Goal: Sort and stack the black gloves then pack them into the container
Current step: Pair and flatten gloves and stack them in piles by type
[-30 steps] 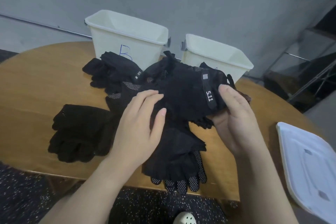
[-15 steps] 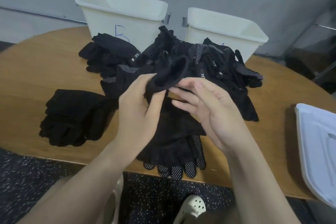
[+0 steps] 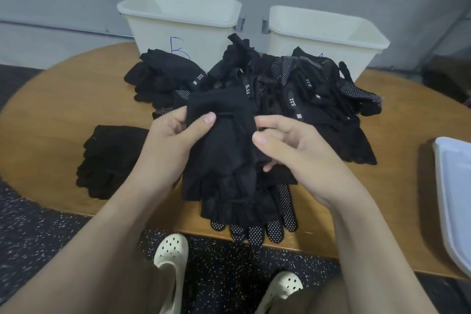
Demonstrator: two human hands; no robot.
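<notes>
The person holds one black glove (image 3: 224, 143) above the near edge of the table (image 3: 63, 109), in front of the big pile (image 3: 293, 89). The left hand (image 3: 170, 143) grips the cuff side of the glove, with the thumb pressed on top of the cloth and the fingers curled behind it. The right hand (image 3: 293, 153) pinches the other side; its fingers are bent into the fabric, though how deep they go cannot be told. The glove hangs down, and its fingers touch the stack (image 3: 249, 211) that lies at the table edge, nearer than the pile.

Some risks can be judged from here. This stack already reaches over the table edge, with dotted fingertips past the wood. If the held glove is laid carelessly on it, the stack may slide and fall to the floor near the shoes (image 3: 170, 255).

All gloves are black and soft, so the plain kind and the dotted kind are easy to confuse. A second small stack (image 3: 109, 160) lies to the left of the pile; a glove put on the wrong stack would spoil the sorting.

The pile also leans against bin B (image 3: 178, 23) and the second bin (image 3: 326, 33), both behind it. Pulling one glove out could drag others with it. Both bins look empty from this view, so packing seems not yet begun.
</notes>
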